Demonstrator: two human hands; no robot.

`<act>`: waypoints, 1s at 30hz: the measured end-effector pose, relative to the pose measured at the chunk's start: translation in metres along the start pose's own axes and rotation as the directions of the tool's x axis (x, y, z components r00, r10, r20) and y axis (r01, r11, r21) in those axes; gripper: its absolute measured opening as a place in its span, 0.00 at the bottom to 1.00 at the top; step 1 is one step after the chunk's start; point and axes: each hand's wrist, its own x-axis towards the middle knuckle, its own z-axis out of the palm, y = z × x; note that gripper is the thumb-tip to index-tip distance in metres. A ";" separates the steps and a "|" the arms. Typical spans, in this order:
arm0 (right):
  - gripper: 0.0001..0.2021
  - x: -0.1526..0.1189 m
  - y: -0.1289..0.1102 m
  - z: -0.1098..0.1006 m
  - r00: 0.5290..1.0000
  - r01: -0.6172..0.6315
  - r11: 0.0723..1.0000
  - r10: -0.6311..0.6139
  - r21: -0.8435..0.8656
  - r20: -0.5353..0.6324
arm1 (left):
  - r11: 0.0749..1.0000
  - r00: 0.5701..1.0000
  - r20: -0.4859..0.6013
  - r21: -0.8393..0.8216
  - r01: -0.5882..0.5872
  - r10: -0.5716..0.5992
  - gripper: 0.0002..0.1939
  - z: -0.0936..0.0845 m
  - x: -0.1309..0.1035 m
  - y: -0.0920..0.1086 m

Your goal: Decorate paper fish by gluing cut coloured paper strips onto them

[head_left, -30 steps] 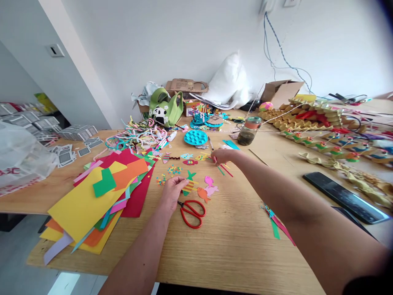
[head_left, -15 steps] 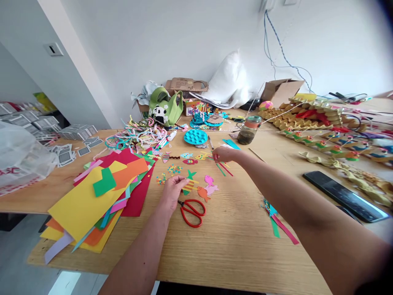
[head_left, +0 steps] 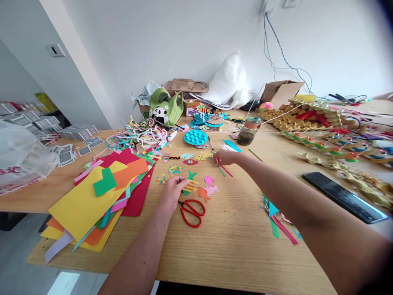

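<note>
My left hand (head_left: 175, 189) pinches a green paper fish (head_left: 190, 185) with yellow stripes, near the table's middle. Farther off, my right hand (head_left: 223, 157) has its fingers pressed together over thin paper strips (head_left: 227, 170); what sits between its fingertips is too small to make out. Red-handled scissors (head_left: 193, 214) lie just right of my left wrist, their blades partly hidden by it. Beside the green fish are an orange paper fish (head_left: 203, 193) and pink ones (head_left: 209, 180). Decorated fish (head_left: 190, 162) and small paper bits (head_left: 174, 169) lie beyond.
Coloured paper sheets (head_left: 80, 200) are piled at left. Behind are a blue plate (head_left: 195, 137), a glass jar (head_left: 247, 132) and a green bag (head_left: 167, 108). A phone (head_left: 344, 196) and egg-carton crafts (head_left: 331, 143) lie at right, with paper scraps (head_left: 274, 223) under my right forearm.
My right hand has shifted slightly nearer to me over the thin strips. My left hand keeps its pinch on the green fish, almost unmoved.
</note>
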 end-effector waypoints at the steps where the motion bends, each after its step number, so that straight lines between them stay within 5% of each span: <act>1: 0.13 0.002 0.001 0.000 1.000 0.001 1.000 -0.001 -0.002 0.005 | 1.000 1.000 0.000 0.003 -0.001 0.001 0.11 0.000 0.000 0.000; 17: 0.06 -0.006 -0.008 -0.009 1.000 -0.009 0.999 0.010 0.043 -0.008 | 1.000 1.000 0.008 -0.026 0.008 -0.007 0.11 0.001 -0.001 0.002; 23: 0.08 -0.033 -0.027 -0.025 0.992 0.054 0.970 -0.025 0.236 -0.128 | 0.962 0.988 0.153 -0.263 0.066 -0.026 0.12 0.005 -0.007 0.010; 26: 0.08 -0.050 -0.053 -0.024 0.960 0.151 0.792 0.025 0.592 -0.277 | 0.939 0.978 0.207 -0.341 0.039 0.034 0.11 0.006 -0.010 0.016; 30: 0.09 -0.067 -0.095 -0.006 0.956 0.162 0.398 0.162 0.903 -0.243 | 0.917 0.977 0.197 -0.399 0.007 0.078 0.11 0.007 -0.011 0.020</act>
